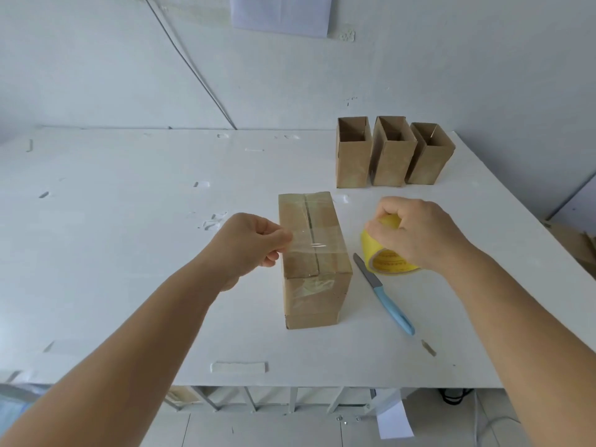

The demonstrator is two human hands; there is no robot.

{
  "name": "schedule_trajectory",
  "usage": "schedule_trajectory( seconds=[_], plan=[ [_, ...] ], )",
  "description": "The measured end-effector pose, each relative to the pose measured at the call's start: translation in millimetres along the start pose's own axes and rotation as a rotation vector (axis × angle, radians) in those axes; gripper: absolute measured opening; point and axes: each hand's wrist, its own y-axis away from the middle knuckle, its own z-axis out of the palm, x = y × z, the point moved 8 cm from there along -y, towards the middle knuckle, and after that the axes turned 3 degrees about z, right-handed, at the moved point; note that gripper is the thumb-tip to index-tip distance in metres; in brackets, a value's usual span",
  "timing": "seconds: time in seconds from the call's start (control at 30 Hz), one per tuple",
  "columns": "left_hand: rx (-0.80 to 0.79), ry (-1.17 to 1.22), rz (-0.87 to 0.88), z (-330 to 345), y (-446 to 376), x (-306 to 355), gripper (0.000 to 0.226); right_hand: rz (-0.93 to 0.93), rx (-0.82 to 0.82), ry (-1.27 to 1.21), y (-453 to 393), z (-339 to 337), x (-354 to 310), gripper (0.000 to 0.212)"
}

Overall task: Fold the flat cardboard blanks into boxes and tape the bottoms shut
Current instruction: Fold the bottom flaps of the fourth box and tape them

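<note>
A brown cardboard box stands bottom-up in the middle of the white table, its flap seam running away from me with tape at both ends. My left hand pinches the free end of a clear tape strip stretched across the box's top. My right hand grips the yellow tape roll just right of the box. Three folded boxes stand open-topped in a row at the back right.
A knife with a light blue handle lies on the table between the box and the roll, blade pointing away. Bits of old tape dot the table. The table's front edge is near me, with a white rack below it.
</note>
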Motion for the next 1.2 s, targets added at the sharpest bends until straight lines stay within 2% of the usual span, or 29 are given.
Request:
schedule_trajectory(
  seconds=[0.23, 0.97, 1.1, 1.2],
  plan=[
    [-0.006, -0.030, -0.014, 0.0, 3.3, -14.1, 0.005, -0.033, -0.046, 0.106, 3.6, 18.1, 4.1, 0.022],
    [0.026, 0.045, -0.041, -0.4, 4.5, -47.5, 0.006, -0.044, -0.099, 0.058, 2.7, 47.3, 11.6, 0.025],
    [-0.003, 0.088, -0.048, 7.8, 4.2, -56.8, 0.009, -0.020, -0.113, 0.010, 3.4, 54.3, 18.3, 0.025],
    [-0.032, 0.102, -0.065, 12.5, 3.6, -63.6, 0.021, -0.001, -0.108, 0.006, 3.8, 58.6, 20.9, 0.023]
  ],
)
